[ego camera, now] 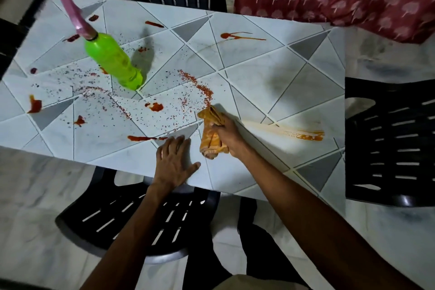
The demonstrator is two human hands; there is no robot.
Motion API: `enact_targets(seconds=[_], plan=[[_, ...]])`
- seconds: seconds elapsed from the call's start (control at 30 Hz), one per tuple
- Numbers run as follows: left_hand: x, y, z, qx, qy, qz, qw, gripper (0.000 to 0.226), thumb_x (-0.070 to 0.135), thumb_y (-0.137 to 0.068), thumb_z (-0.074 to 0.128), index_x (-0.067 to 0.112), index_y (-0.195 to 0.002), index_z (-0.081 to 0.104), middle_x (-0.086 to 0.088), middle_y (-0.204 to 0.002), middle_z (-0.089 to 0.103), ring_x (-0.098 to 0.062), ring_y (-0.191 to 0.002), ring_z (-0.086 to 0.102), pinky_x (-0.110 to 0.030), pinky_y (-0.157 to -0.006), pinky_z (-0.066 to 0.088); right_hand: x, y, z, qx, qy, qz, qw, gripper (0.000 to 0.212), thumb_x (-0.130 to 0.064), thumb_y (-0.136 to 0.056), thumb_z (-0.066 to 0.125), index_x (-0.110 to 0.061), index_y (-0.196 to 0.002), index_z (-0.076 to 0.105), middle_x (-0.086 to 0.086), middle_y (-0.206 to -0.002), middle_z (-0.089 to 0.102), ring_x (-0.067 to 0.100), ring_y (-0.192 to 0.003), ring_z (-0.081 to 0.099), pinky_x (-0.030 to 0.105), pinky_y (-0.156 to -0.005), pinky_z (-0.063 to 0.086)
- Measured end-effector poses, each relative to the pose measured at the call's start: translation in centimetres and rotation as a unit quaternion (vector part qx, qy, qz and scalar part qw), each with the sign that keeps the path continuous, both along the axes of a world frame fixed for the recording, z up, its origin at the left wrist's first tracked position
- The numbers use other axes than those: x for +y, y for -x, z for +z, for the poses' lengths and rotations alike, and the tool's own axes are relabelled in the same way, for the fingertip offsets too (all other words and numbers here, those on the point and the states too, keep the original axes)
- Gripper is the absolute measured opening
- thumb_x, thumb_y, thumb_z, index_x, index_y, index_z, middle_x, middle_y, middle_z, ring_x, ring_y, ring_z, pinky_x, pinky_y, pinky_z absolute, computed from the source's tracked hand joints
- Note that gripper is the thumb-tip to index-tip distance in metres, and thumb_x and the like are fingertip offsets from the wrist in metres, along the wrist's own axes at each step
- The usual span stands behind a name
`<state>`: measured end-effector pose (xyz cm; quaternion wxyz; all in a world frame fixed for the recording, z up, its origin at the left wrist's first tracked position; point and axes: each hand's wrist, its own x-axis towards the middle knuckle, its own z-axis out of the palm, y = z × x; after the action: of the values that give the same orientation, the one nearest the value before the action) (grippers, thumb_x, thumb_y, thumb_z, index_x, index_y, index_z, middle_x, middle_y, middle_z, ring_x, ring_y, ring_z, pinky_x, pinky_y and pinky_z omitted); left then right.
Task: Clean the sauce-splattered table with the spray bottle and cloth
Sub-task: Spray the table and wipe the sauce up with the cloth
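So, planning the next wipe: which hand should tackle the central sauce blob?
Probably right: the right hand grips the cloth near the sauce blob; the left hand rests flat on the table.

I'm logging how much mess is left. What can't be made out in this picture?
Head view, nozzle of the spray bottle: blurred, trigger unclear.
Head view, table under the cloth and right hand: covered, surface beneath hidden.
Head view, table's left end: cut off by the picture's edge.
Head view, dark specks: too small to identify.
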<state>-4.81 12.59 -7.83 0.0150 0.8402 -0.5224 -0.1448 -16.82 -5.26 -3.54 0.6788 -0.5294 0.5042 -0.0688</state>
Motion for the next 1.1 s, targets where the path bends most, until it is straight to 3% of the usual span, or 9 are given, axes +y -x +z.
enact_targets(seconds=[0.2, 0.27, 0.33, 0.47, 0.57, 0.67, 0.8, 0.93, 1.1], plan=[[0.4, -3.6, -0.5, -0.005, 0.042, -0.046, 0.998, 0.087, 0.075, -0.074, 0.049, 0.02, -0.142, 0.046, -0.007, -0.151, 0.041, -0.033, -0.141, 0.032, -0.052, -0.11, 0.03, 1.6, 6.1, 2.7, 0.011, 0.06, -0.097, 0.993, 0.041, -0.008, -0.096, 0.063, -0.03, -0.131, 0.06, 0.002, -0.113, 0.073, 0.024, -0.1, 0.072, 0.051, -0.093, 0.059], [0.4, -4.9, -0.7, 0.005, 0.054, -0.071, 0.996, 0.087, 0.074, -0.075, 0.054, 0.019, -0.141, 0.046, -0.008, -0.151, 0.041, -0.033, -0.141, 0.033, -0.053, -0.108, 0.032, 3.1, 8.8, 3.8, 0.029, 0.083, -0.138, 0.987, 0.055, -0.002, -0.094, 0.063, -0.033, -0.138, 0.053, -0.007, -0.107, 0.07, 0.005, -0.09, 0.069, 0.03, -0.082, 0.061], [0.4, -6.2, -0.7, 0.014, 0.069, -0.083, 0.994, 0.087, 0.074, -0.076, 0.056, 0.018, -0.142, 0.045, -0.009, -0.152, 0.04, -0.034, -0.14, 0.034, -0.053, -0.107, 0.033, 5.1, 11.5, 4.8, 0.081, 0.12, -0.166, 0.975, 0.056, 0.001, -0.094, 0.061, -0.033, -0.138, 0.05, -0.015, -0.108, 0.066, -0.01, -0.086, 0.063, 0.012, -0.075, 0.052], [0.5, -8.7, -0.4, 0.029, 0.103, -0.094, 0.99, 0.085, 0.074, -0.078, 0.056, 0.019, -0.142, 0.046, -0.008, -0.152, 0.04, -0.033, -0.139, 0.036, -0.053, -0.106, 0.035, 8.6, 14.3, 2.8, 0.163, 0.129, -0.256, 0.944, 0.035, -0.013, -0.097, 0.059, -0.025, -0.13, 0.064, 0.001, -0.12, 0.07, 0.022, -0.108, 0.066, 0.044, -0.098, 0.054], [0.8, -10.0, -0.6, 0.042, 0.114, -0.099, 0.988, 0.085, 0.075, -0.077, 0.053, 0.018, -0.14, 0.049, -0.009, -0.15, 0.043, -0.034, -0.137, 0.039, -0.052, -0.105, 0.036, 9.9, 13.9, -3.2, 0.182, 0.1, -0.29, 0.934, 0.046, -0.031, -0.083, 0.06, -0.033, -0.129, 0.064, 0.005, -0.122, 0.072, 0.03, -0.111, 0.068, 0.054, -0.099, 0.055], [0.7, -11.3, -0.6, 0.058, 0.125, -0.091, 0.986, 0.086, 0.075, -0.074, 0.053, 0.018, -0.139, 0.051, -0.009, -0.149, 0.044, -0.034, -0.137, 0.04, -0.053, -0.105, 0.037, 9.8, 9.1, -7.3, 0.171, 0.086, -0.312, 0.931, 0.049, -0.042, -0.08, 0.061, -0.037, -0.13, 0.06, 0.006, -0.12, 0.072, 0.033, -0.11, 0.068, 0.055, -0.097, 0.055], [0.8, -13.0, -0.4, 0.055, 0.134, -0.064, 0.987, 0.089, 0.077, -0.072, 0.048, 0.017, -0.138, 0.051, -0.009, -0.149, 0.044, -0.034, -0.137, 0.04, -0.054, -0.104, 0.038, 8.9, -2.4, -1.8, 0.115, 0.076, -0.335, 0.932, 0.04, -0.033, -0.091, 0.064, -0.03, -0.13, 0.056, 0.007, -0.112, 0.071, 0.033, -0.103, 0.068, 0.048, -0.092, 0.055], [0.2, -14.9, -0.4, 0.031, 0.142, -0.052, 0.988, 0.089, 0.076, -0.072, 0.048, 0.016, -0.137, 0.052, -0.01, -0.147, 0.046, -0.033, -0.134, 0.043, -0.051, -0.099, 0.042, 5.4, -10.8, -0.5, 0.091, 0.093, -0.308, 0.942, 0.042, -0.022, -0.097, 0.06, -0.015, -0.137, 0.05, 0.016, -0.125, 0.066, 0.036, -0.114, 0.064, 0.042, -0.095, 0.052], [-0.8, -16.6, -0.6, 0.018, 0.138, -0.029, 0.99, 0.09, 0.077, -0.073, 0.049, 0.013, -0.136, 0.053, -0.013, -0.143, 0.049, -0.034, -0.129, 0.047, -0.052, -0.093, 0.047, 1.3, -16.0, -0.4, 0.065, 0.076, -0.213, 0.972, 0.05, -0.012, -0.098, 0.06, -0.008, -0.147, 0.047, 0.017, -0.142, 0.059, 0.036, -0.13, 0.056, 0.042, -0.11, 0.045]])
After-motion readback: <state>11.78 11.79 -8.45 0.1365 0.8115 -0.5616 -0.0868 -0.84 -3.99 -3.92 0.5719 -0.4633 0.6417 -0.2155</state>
